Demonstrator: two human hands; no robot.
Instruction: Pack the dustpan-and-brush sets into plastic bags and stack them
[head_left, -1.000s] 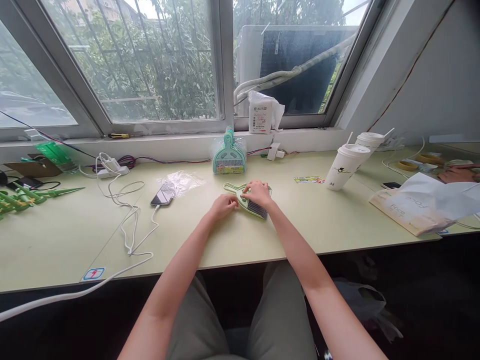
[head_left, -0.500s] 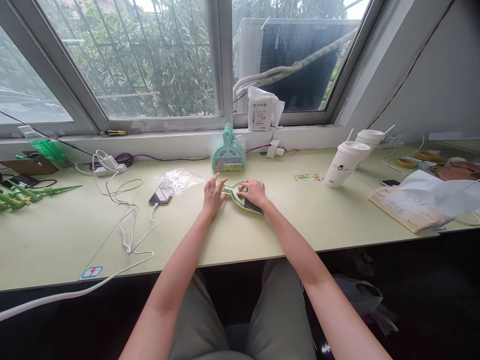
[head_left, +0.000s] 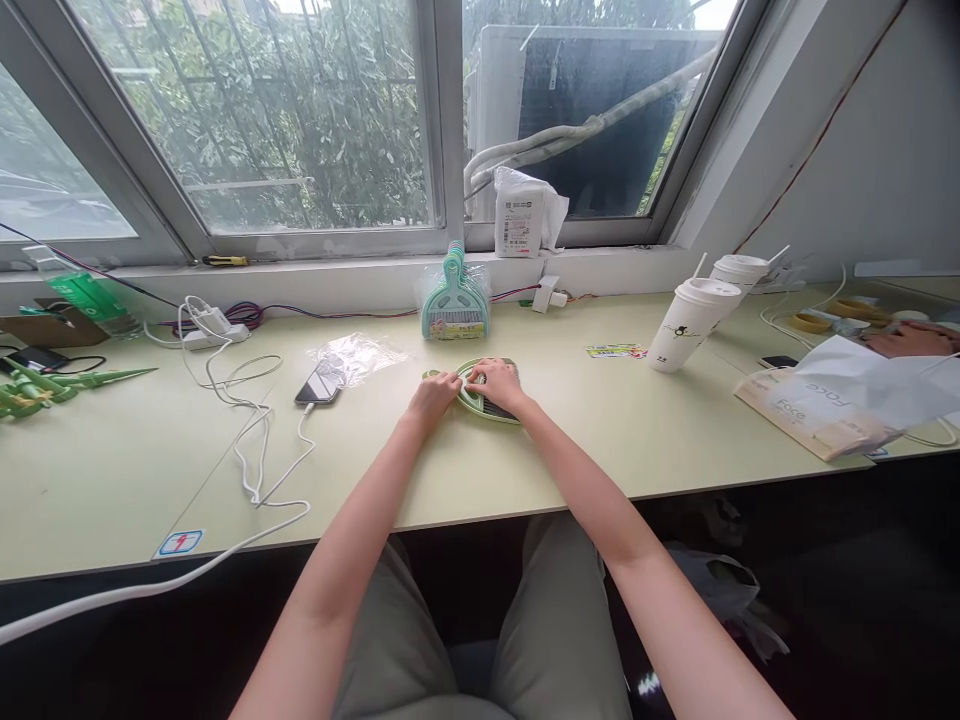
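at the bottom centre of the frame the person's knees sit under the desk [head_left: 525, 460] edge, and both forearms run up to mid-frame. there the left hand [head_left: 433, 393] curls its fingers round the handle end of a small green dustpan set [head_left: 486, 408], which lies flat on the desk at the centre. the right hand [head_left: 496, 382] covers the pan and pinches at the brush in it. whether the brush is seated i cannot tell. the risk, as i judge it, is that an uneven pull lets the light plastic skid left toward the phone [head_left: 319, 388] and its white cable [head_left: 255, 450]. behind stands a wrapped dustpan pack [head_left: 455, 305], with paper cups [head_left: 690, 325] at the right.
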